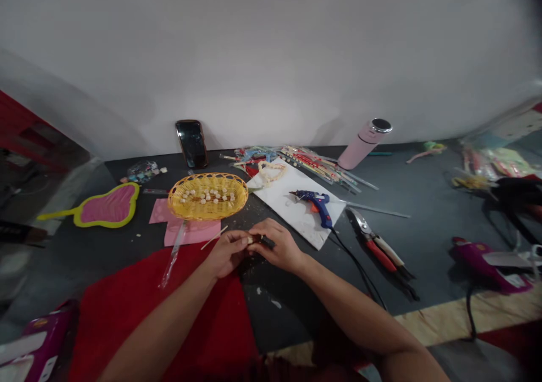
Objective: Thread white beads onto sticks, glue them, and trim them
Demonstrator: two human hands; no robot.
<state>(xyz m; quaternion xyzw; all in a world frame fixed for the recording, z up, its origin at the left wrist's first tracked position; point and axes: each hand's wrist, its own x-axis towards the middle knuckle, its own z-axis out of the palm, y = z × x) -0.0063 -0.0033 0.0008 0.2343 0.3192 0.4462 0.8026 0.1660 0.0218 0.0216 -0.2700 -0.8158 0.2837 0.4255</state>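
Note:
My left hand (227, 253) and my right hand (277, 245) meet just below the yellow wicker basket. Between the left fingertips is a small pale piece (249, 240). The right hand is wrapped round a dark-handled tool (266, 241), whose tip touches or nearly touches the piece. Small pale pieces lie in the basket (241, 210). A thin pale stick (214, 237) rests beside my left hand. Pale scraps are scattered on the dark table under the hands.
A blue glue gun (319, 201) lies on a white board (288, 198), its cord running right of my right arm. Red-handled pruners (381, 252), a pink bottle (359, 148), a phone (192, 144), a pink-and-yellow fan (108, 206) and a red cloth (114, 303) surround the work area.

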